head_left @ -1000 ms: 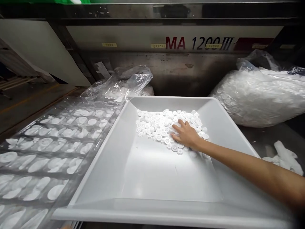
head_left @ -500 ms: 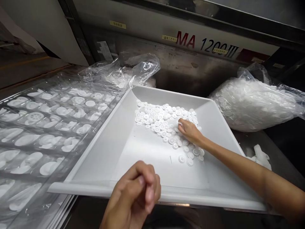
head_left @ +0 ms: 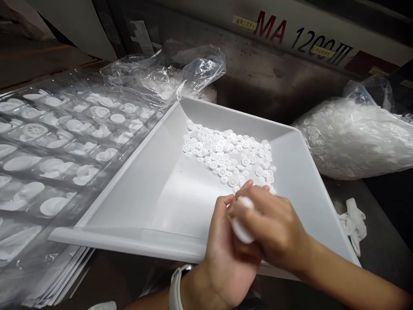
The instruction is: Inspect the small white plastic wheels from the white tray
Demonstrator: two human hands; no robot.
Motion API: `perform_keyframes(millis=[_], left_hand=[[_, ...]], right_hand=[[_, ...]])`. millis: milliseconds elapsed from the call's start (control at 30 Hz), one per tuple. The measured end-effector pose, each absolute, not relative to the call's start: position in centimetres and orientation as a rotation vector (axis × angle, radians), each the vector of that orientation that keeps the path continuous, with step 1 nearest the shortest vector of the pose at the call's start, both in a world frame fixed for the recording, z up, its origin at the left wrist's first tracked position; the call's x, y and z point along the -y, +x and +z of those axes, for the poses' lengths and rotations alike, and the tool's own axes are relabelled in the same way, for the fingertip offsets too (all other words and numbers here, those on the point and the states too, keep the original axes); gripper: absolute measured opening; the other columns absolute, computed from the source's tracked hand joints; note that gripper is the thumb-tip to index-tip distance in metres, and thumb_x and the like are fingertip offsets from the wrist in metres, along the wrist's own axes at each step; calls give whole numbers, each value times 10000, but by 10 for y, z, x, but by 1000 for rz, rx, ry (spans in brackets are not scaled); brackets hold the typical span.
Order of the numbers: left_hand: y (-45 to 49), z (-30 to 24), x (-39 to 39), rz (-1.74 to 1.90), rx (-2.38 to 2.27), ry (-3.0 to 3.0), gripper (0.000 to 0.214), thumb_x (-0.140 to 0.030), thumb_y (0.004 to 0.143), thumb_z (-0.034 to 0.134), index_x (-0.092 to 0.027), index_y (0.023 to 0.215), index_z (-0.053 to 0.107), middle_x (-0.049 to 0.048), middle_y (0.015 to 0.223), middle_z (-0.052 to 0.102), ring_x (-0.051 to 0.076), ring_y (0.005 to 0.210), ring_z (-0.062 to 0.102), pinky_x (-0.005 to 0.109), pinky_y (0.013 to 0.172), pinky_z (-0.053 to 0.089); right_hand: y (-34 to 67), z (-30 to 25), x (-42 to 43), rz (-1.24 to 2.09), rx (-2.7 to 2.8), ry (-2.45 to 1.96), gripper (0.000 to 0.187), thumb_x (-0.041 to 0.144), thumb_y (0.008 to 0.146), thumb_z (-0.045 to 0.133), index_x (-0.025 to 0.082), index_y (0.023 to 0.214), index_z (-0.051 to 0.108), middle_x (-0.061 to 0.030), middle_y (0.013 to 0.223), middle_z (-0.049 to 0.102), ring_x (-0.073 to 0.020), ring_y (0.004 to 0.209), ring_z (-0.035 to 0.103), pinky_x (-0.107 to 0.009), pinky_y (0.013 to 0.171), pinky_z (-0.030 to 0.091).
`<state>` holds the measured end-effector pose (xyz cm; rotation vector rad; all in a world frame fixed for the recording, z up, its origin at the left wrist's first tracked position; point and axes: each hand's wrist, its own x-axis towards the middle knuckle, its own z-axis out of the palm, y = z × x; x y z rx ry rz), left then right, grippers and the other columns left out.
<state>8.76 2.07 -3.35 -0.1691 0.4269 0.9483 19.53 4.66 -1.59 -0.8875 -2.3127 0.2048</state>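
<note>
A white plastic disc shows between my two hands, over the near edge of a pale grey tray. My left hand is palm up, its fingers curled against the disc. From the right, my right hand closes over the disc with bent fingers; how many pieces lie inside is hidden. Beyond my hands, a pile of small white wheel-like discs lies spread in the tray, some with spoked faces.
Clear compartment trays holding white parts cover the left side. A crumpled clear bag sits behind them. To the right lie a full bag of white parts and a white glove-like cloth. A machine panel stands behind.
My right hand has come back from the pile toward me and met my left hand, which has moved right and up. A white disc now shows between them. The view has shifted slightly.
</note>
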Motion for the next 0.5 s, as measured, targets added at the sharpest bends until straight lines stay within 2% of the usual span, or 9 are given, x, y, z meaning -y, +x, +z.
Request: perform_keyframes(millis=[67,133,200,300,400,500], left_hand=[[87,-32,-21,960,-414,-192,442,-438,922,386,-217,1236,605,42,1252,658,187,1259,549,302,1092,393],[85,-29,-24,967,-438,-238,432,-408,919,420,-237,1280,585,24,1240,673,175,1217,586,288,1080,398],[84,-26,-29,954,-481,-289,418,-376,895,480,-280,1289,582,8,1216,691,169,1152,632,282,1029,445],[84,-22,-33,960,-518,-334,387,-351,880,517,-301,1252,611,11,1194,705,170,1068,677,275,923,517],[85,-20,-35,1020,-541,-364,348,-300,897,486,-252,1202,646,52,1118,734,176,966,714,292,855,551],[84,-18,-35,1064,-523,-345,347,-268,890,493,-235,1200,646,49,1155,724,211,1021,698,348,876,560]], right_hand=[[190,-19,-42,108,2422,-803,134,239,901,480,181,863,594,-55,798,606,-184,665,506,-337,576,342],[189,-23,-42,62,2472,-793,253,343,921,485,138,879,626,-91,870,628,-216,757,539,-388,674,357],[192,-26,-43,36,2482,-802,402,468,949,461,107,987,634,-120,1009,635,-256,931,570,-436,813,353],[203,-22,-42,88,2456,-780,523,543,986,367,95,1141,588,-140,1177,590,-265,1136,529,-435,936,316],[225,-13,-46,307,2386,-841,476,475,1010,331,104,1242,518,-143,1251,534,-238,1204,491,-401,992,342],[256,-16,-57,248,2387,-1136,368,349,1004,417,147,1308,457,-136,1266,518,-233,1199,500,-395,975,422]])
